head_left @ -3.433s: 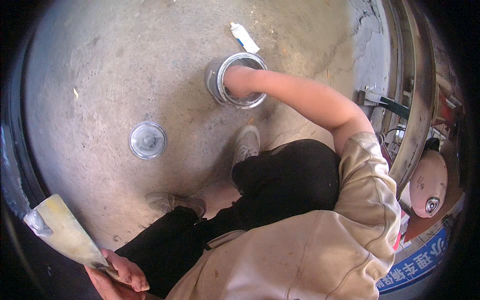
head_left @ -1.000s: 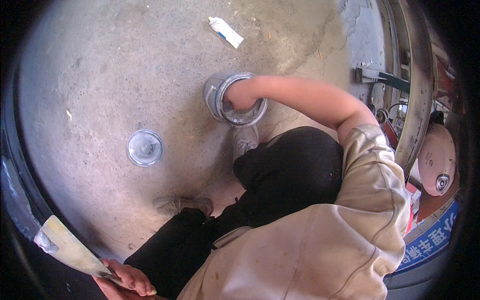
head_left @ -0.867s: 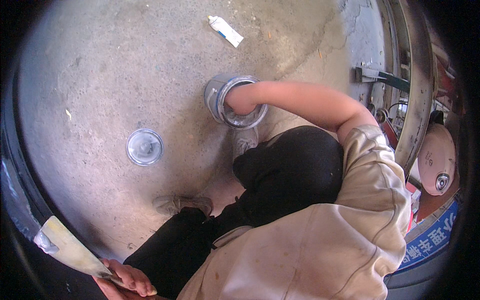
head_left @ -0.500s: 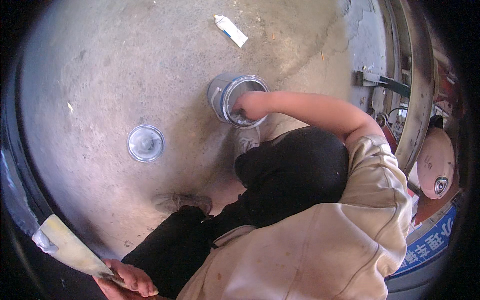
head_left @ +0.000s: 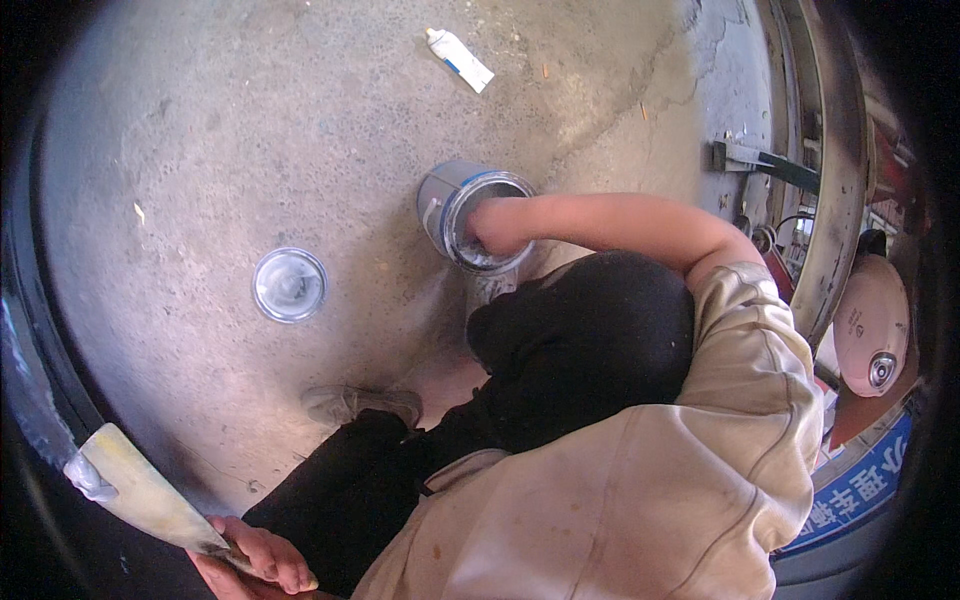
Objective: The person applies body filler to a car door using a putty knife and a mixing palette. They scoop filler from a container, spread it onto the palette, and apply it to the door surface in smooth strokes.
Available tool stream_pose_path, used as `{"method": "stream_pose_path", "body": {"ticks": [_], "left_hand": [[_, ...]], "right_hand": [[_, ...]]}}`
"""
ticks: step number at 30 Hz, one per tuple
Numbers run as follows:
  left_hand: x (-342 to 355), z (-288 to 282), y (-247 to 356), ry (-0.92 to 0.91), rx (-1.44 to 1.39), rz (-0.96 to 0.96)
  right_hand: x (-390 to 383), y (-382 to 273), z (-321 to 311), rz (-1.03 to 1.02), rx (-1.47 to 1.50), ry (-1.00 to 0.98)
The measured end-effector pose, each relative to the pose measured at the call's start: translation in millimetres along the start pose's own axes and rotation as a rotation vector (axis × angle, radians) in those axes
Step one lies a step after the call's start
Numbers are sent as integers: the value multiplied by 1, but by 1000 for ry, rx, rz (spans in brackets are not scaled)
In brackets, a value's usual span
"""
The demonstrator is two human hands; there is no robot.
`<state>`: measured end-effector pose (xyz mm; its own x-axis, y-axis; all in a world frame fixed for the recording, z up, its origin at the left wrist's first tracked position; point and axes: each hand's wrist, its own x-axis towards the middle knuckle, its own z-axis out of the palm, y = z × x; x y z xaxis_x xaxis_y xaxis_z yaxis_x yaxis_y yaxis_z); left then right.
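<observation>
My left hand point(head_left: 264, 560) is at the lower left, its fingers wrapped round a wide-bladed putty knife point(head_left: 150, 485). A lump of grey-white putty point(head_left: 92, 480) clings to the outer corner of the blade. Out in front, my right hand point(head_left: 500, 226) reaches into the mouth of a grey metal can point(head_left: 440, 190) that leans toward me. The can's wall and rim hide my right fingers, so whatever they hold is out of sight. Pale smears coat the can's rim. Left of the can, a round metal lid point(head_left: 290, 285) with whitish residue lies on the floor.
A white squeeze tube point(head_left: 460, 62) lies on the concrete floor beyond the can. My shoes point(head_left: 362, 405) and bent knees are close to the can. Along the right stand a metal frame point(head_left: 840, 170), a pale rounded part point(head_left: 870, 325) and a blue sign point(head_left: 850, 490).
The can has tipped further toward me, and its mouth sits slightly lower in view. My right hand is deeper inside it. The left hand and putty knife have barely shifted.
</observation>
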<state>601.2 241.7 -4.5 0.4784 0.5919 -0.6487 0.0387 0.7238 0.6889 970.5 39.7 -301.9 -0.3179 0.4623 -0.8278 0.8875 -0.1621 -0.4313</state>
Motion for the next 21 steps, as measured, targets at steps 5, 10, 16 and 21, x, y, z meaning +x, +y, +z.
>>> {"method": "stream_pose_path", "body": {"ticks": [5,10,16,21], "left_hand": [[1,1,1,3,-2,-37],[3,3,1,30,38,-40],[4,1,2,10,9,-79],[4,0,2,10,43,-74]], "right_hand": [[-3,-3,-11,13,15,-32],[0,-2,-28,-44,-50,-138],[-4,-2,-35,-13,-7,-142],[-7,1,-38,-52,32,-121]]}}
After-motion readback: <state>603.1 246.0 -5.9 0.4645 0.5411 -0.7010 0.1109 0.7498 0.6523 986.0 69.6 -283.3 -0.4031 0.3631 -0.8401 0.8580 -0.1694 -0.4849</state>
